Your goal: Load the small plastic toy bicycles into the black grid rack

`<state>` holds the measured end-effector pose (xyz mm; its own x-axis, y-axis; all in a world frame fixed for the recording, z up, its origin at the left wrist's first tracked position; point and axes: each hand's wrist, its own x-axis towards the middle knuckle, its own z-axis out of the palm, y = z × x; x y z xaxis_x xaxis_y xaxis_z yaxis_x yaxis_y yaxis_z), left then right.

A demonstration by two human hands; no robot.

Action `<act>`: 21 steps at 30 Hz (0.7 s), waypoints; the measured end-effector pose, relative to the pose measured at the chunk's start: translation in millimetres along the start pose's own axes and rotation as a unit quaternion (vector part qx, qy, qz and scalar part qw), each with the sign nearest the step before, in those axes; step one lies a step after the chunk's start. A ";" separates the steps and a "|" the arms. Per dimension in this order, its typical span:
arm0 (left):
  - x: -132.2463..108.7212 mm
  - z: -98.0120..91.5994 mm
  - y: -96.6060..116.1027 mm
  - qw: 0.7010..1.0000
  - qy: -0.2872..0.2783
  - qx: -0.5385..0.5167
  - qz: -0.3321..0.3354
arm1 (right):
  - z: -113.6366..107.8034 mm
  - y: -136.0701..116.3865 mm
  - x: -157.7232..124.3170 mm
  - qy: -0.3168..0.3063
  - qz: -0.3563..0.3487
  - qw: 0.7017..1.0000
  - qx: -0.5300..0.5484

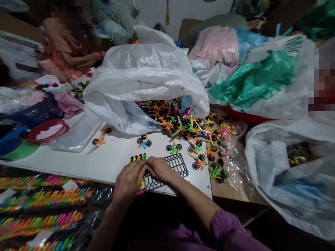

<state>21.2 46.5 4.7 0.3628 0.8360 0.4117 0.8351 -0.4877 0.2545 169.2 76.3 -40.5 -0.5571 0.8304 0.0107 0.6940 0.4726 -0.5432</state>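
A black plastic grid rack (179, 164) lies on the white tabletop near its front edge. My left hand (129, 177) is closed over the rack's left end, where coloured toy pieces (137, 158) stick up in a row past the fingers. More yellow and pink bits show below that hand. My right hand (160, 168) reaches across the rack, its bent fingertips meeting the left ones; whatever they pinch is hidden. Beyond the hands lie a blue toy bicycle (143, 142) and a green toy bicycle (173, 148). An orange toy bicycle (199, 162) sits right of the rack.
A large white sack (146, 80) spills a heap of toy bicycles (188, 125) at the back. Filled racks in plastic (44, 209) lie lower left. A red basket (48, 130) stands left, an open white bag (277, 139) right. Another person's hands (91, 59) work at the far left.
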 end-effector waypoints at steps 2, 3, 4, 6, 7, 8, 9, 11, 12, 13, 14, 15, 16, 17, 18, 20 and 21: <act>0.6 -0.9 0.7 1.000 -0.006 0.005 0.011 | -8.7 0.2 -4.6 -0.006 -0.016 1.000 0.008; 0.2 -1.2 0.5 1.000 -0.010 0.006 0.017 | -17.0 3.8 -7.5 -0.009 -0.034 0.999 0.018; -0.7 -1.6 -0.1 1.000 -0.013 0.005 0.021 | -28.0 10.2 -10.5 -0.010 -0.049 0.999 0.022; -3.8 -2.5 -2.0 0.999 -0.021 0.003 0.027 | -55.0 30.4 -15.7 -0.004 -0.039 0.999 -0.003; -5.7 -3.2 -3.1 0.999 -0.026 0.001 0.029 | -68.9 43.2 -17.3 0.003 -0.004 0.999 -0.043; -7.7 -4.0 -4.1 0.999 -0.031 0.000 0.030 | -81.5 56.6 -18.1 0.001 0.030 0.995 -0.090; -9.6 -4.8 -5.0 0.999 -0.036 0.000 0.031 | -91.9 69.5 -17.9 -0.014 0.039 0.991 -0.130; -13.3 -6.7 -6.1 0.998 -0.045 -0.003 0.036 | -105.2 90.7 -15.4 -0.056 0.013 0.981 -0.186; -15.1 -7.5 -6.4 0.998 -0.047 -0.005 0.039 | -108.3 97.9 -13.8 -0.076 -0.013 0.977 -0.199; -16.9 -8.3 -6.5 0.998 -0.047 -0.008 0.042 | -109.7 102.6 -12.3 -0.088 -0.034 0.974 -0.208; -18.4 -9.0 -6.5 0.998 -0.046 -0.011 0.044 | -110.0 104.9 -11.4 -0.093 -0.046 0.971 -0.215; -19.5 -9.6 -6.5 0.998 -0.044 -0.011 0.044 | -109.7 105.0 -11.1 -0.092 -0.050 0.970 -0.221; -20.0 -10.0 -6.5 0.998 -0.042 -0.009 0.042 | -109.2 103.4 -11.6 -0.083 -0.049 0.969 -0.228; -19.5 -10.1 -6.8 0.999 -0.039 -0.005 0.037 | -108.8 100.7 -12.7 -0.069 -0.046 0.968 -0.236; -17.9 -10.1 -7.5 0.999 -0.039 0.000 0.032 | -108.5 97.3 -14.3 -0.053 -0.038 0.967 -0.245; -11.5 -9.8 -10.2 0.999 -0.041 0.007 0.021 | -108.7 90.6 -17.8 -0.019 -0.014 0.965 -0.262; -7.1 -9.6 -12.4 0.999 -0.043 0.009 0.017 | -109.2 88.0 -19.6 -0.007 0.001 0.963 -0.269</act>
<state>4.3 44.1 7.1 0.4249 0.8381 0.3421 0.8284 -0.5123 0.2263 291.0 133.8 3.2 -0.5587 0.8294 -0.0033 0.8291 0.5584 -0.0297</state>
